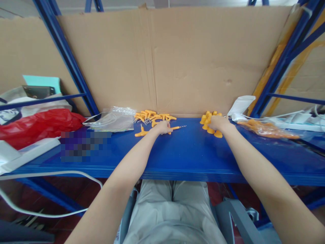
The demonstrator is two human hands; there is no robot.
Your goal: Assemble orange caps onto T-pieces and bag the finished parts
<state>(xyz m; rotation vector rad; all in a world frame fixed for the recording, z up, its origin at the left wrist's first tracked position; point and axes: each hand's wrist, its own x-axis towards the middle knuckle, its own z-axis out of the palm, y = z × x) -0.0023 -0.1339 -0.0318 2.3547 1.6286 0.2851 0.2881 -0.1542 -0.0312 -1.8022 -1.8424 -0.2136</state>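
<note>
Both my arms reach forward over a blue metal shelf [182,152]. My left hand [162,127] is closed over an orange corkscrew [177,127], whose metal spiral tip points right. Just behind it lies a heap of several orange T-shaped corkscrews [152,117], and one more lies loose at the left [141,133]. My right hand [218,122] rests curled on a cluster of small orange cone-shaped caps [209,123]. Whether it grips one is hidden by the fingers.
A clear plastic bag [114,119] lies left of the heap. A red bag [38,124] and white items sit further left. An orange-filled plastic bag [269,129] and white wrapping [241,103] lie at the right. Cardboard [177,61] backs the shelf, between blue uprights [68,57].
</note>
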